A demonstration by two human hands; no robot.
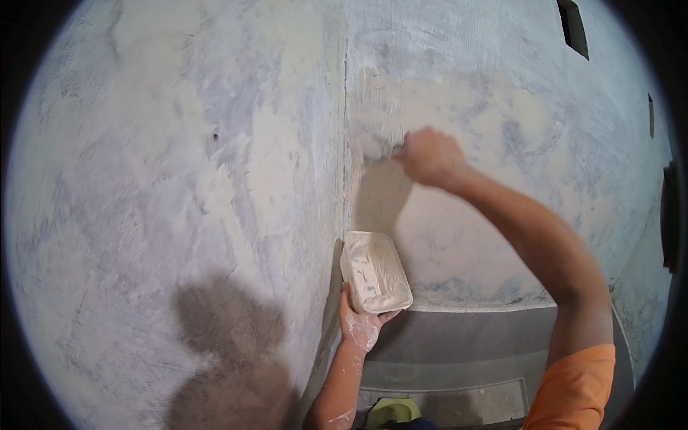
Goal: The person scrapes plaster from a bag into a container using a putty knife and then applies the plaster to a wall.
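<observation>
My left hand (360,328), smeared with white putty, supports a pale rectangular plastic tub (400,276) from below, close to the corner of two walls. Whitish putty coats the inside of the tub. Above and to the right, my right hand (431,159) is closed round the handle of a putty knife (375,148). Motion blurs the blade, which lies against the right wall (466,222) just beside the corner; whether putty is on it I cannot tell. A beige, patchy coat covers much of that wall.
The left wall (165,186) is mottled white and grey, with a small dark hole and my shadow on it. Dark rectangular openings (573,30) sit at the upper right. Beneath the right wall runs a dark grey surface (459,337). A yellow-green object (393,411) shows at the bottom.
</observation>
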